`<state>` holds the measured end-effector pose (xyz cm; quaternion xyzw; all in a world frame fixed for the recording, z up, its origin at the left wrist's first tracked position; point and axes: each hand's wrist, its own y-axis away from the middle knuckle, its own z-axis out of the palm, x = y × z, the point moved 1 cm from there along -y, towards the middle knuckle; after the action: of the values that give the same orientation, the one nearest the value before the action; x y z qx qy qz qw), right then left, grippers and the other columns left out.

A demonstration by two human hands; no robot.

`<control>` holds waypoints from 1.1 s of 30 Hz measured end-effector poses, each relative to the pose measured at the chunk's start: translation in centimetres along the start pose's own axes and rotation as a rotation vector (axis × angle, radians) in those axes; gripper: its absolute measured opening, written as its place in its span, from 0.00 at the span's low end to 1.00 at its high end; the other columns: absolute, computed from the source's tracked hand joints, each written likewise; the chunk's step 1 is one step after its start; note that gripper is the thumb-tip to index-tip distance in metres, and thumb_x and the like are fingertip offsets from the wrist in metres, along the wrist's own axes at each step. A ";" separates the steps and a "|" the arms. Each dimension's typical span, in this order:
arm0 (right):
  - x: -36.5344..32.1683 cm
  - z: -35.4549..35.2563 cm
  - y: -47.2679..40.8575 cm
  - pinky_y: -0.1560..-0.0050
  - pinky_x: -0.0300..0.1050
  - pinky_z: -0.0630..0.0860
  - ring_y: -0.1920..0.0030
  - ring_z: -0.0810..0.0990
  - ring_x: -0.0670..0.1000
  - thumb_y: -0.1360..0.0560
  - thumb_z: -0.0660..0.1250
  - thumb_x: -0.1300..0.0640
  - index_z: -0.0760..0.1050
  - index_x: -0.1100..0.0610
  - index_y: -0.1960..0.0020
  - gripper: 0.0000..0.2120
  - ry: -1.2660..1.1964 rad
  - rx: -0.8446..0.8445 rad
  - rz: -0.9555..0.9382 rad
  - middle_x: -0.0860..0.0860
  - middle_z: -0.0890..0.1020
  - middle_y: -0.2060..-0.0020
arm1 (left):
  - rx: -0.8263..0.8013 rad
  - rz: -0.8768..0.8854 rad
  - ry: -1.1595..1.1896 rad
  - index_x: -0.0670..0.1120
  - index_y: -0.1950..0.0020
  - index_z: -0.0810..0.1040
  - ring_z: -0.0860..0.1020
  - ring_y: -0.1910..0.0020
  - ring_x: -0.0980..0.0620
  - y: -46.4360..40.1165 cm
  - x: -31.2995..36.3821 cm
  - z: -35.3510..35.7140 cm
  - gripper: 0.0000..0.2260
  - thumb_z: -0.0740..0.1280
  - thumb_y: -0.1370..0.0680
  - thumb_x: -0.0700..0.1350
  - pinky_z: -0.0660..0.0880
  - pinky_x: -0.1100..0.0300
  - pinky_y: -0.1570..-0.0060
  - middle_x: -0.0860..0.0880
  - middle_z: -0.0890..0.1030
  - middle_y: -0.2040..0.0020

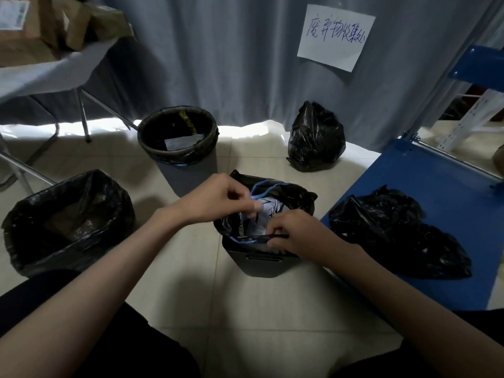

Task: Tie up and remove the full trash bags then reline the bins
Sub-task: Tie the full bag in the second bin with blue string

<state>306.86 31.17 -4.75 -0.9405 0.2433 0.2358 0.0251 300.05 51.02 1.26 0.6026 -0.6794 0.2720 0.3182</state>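
Seen from above, a person crouches over a tiled floor [245,309] with three bins. At far left, a folding bench [41,75] covered in white cloth carries cardboard boxes [41,25]. Below it, near the left edge, stands a wide bin lined with a black bag [65,222]. Farther back, a round grey bin [178,144] with a black liner holds some scraps. Open floor lies between these bins and the person's knees.

In the middle, a small dark bin [261,257] holds a full black bag [294,197] with a blue drawstring [261,186]. The left hand [218,200] has its grip pinched on the drawstring loop above the bag's mouth. The right hand [297,236] has its fingers curled around the bag's rim at the near edge of the bin.

Behind, right of centre, a tied black bag [316,140] sits on the floor against a grey curtain [231,55] bearing a handwritten paper sign [335,36]. At right, a blue platform [425,192] sits just beside the small bin, with loose black bags [395,233] heaped on it.
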 end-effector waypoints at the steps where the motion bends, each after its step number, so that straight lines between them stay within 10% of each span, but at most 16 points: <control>1: 0.3 -0.2 0.0 0.55 0.51 0.76 0.57 0.76 0.48 0.27 0.71 0.52 0.79 0.51 0.57 0.03 -0.015 0.022 0.003 0.45 0.78 0.61 | -0.039 0.008 -0.001 0.47 0.62 0.85 0.74 0.70 0.64 0.1 0.2 0.5 0.09 0.74 0.26 0.51 0.67 0.71 0.66 0.57 0.81 0.70; 10: 1.4 -1.0 0.4 0.62 0.44 0.73 0.66 0.75 0.43 0.26 0.71 0.53 0.75 0.49 0.66 0.10 -0.134 0.097 0.044 0.44 0.77 0.70 | -0.080 0.159 -0.525 0.51 0.62 0.77 0.75 0.63 0.55 -0.2 -0.2 3.5 0.08 0.74 0.31 0.51 0.64 0.64 0.66 0.54 0.78 0.63; 17: 1.6 -0.7 0.1 0.63 0.48 0.71 0.67 0.74 0.50 0.27 0.71 0.50 0.75 0.55 0.67 0.14 -0.097 0.070 0.056 0.50 0.76 0.71 | 0.068 0.075 -0.259 0.55 0.58 0.85 0.79 0.60 0.58 -0.9 -0.9 2.9 0.09 0.71 0.29 0.59 0.76 0.52 0.57 0.59 0.81 0.62; 25: 3.2 -0.8 0.3 0.68 0.43 0.66 0.71 0.68 0.50 0.28 0.75 0.56 0.77 0.67 0.65 0.15 -0.023 -0.127 0.235 0.56 0.72 0.72 | 0.147 0.002 0.062 0.52 0.58 0.85 0.82 0.59 0.59 -0.9 -0.8 -0.5 0.05 0.74 0.26 0.42 0.74 0.67 0.55 0.55 0.85 0.61; 33: -0.5 -1.2 -1.0 0.61 0.47 0.73 0.66 0.78 0.50 0.31 0.76 0.49 0.83 0.57 0.57 0.11 -0.522 0.308 0.019 0.50 0.82 0.66 | 0.095 0.082 0.249 0.45 0.57 0.84 0.81 0.60 0.51 -1.1 0.5 1.3 0.02 0.73 0.25 0.41 0.76 0.59 0.55 0.48 0.83 0.60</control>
<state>307.46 32.10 -3.53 -0.8309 0.2702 0.4301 0.2270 300.97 49.58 0.80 0.5504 -0.6451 0.3891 0.3599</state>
